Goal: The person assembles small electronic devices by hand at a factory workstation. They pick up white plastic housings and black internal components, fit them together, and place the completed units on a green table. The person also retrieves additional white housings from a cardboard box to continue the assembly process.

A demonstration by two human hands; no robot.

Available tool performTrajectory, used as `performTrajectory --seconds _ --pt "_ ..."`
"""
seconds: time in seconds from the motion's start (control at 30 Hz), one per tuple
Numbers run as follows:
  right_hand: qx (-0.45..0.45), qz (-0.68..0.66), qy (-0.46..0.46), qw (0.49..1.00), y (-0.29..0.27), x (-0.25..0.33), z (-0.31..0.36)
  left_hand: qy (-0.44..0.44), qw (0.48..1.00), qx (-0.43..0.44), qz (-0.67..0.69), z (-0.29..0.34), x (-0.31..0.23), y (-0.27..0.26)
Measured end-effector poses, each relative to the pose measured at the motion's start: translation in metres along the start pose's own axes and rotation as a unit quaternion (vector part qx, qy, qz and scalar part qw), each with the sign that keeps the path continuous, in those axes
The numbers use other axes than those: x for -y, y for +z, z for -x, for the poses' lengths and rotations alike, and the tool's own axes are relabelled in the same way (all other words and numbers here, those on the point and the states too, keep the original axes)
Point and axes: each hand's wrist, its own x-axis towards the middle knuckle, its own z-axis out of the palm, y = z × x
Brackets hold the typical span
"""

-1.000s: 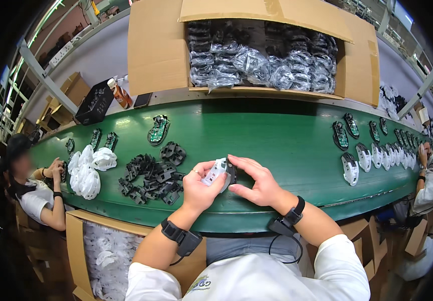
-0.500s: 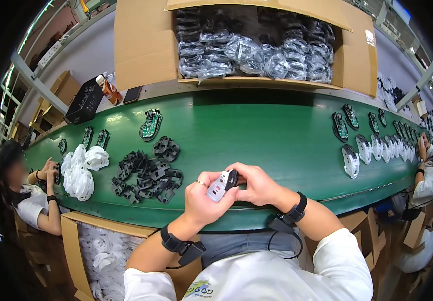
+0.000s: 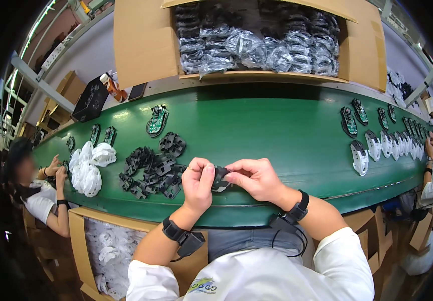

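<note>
Over the front part of the green belt point(image 3: 276, 120), my left hand point(image 3: 198, 183) and my right hand point(image 3: 257, 179) close on a computer mouse shell point(image 3: 220, 183) from its two sides. Its dark part faces up, with a pale edge low down; the fingers cover much of it. Thumbs and fingertips of both hands press near its upper end. Just left of my left hand lies a heap of black plastic mouse parts point(image 3: 152, 173). Further left is a pile of white mouse shells point(image 3: 86, 173).
Green circuit boards on black bases point(image 3: 157, 121) stand along the belt. White-and-black shells point(image 3: 360, 158) line up at the right. Behind is a carton point(image 3: 264, 77) of bagged parts; a carton of white parts point(image 3: 108, 251) sits front left. People work at both ends.
The mouse shell has turned over in my hands: its white slotted face no longer shows, and a dark side does. My left fingers have shifted to its upper end.
</note>
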Motion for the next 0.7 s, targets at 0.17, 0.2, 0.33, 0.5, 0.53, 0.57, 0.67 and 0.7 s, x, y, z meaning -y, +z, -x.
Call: performTrajectory --seconds 0.17,0.2,0.33,0.5,0.53,0.57,0.67,0.7 --pt "-0.123 0.020 -0.004 0.992 -0.032 -0.012 -0.010 -0.010 0.980 0.084 -0.181 -0.022 -0.002 -0.005" --pt "-0.173 0.117 0.046 0.977 -0.054 -0.005 -0.014 0.099 0.940 0.064 -0.321 -0.027 -0.015 -0.012" --pt "-0.291 0.595 -0.077 0.745 -0.107 0.013 0.000 0.215 0.869 -0.070 -0.439 -0.051 -0.052 -0.056" --pt "0.066 0.496 -0.091 0.861 -0.020 0.035 -0.025 0.170 0.626 -0.224 -0.727 -0.067 -0.093 -0.195" --pt "0.114 0.473 -0.093 0.869 0.002 0.031 -0.035 0.094 0.564 -0.225 -0.789 -0.067 -0.090 -0.217" --pt "0.141 0.468 -0.097 0.867 0.020 0.017 -0.048 0.019 0.497 -0.223 -0.838 -0.067 -0.087 -0.232" --pt "0.117 0.426 -0.087 0.893 0.060 -0.018 -0.082 -0.068 0.532 -0.116 -0.836 -0.063 -0.079 -0.252" --pt "0.110 0.414 -0.082 0.900 0.070 -0.022 -0.089 -0.052 0.535 -0.126 -0.834 -0.062 -0.078 -0.267"
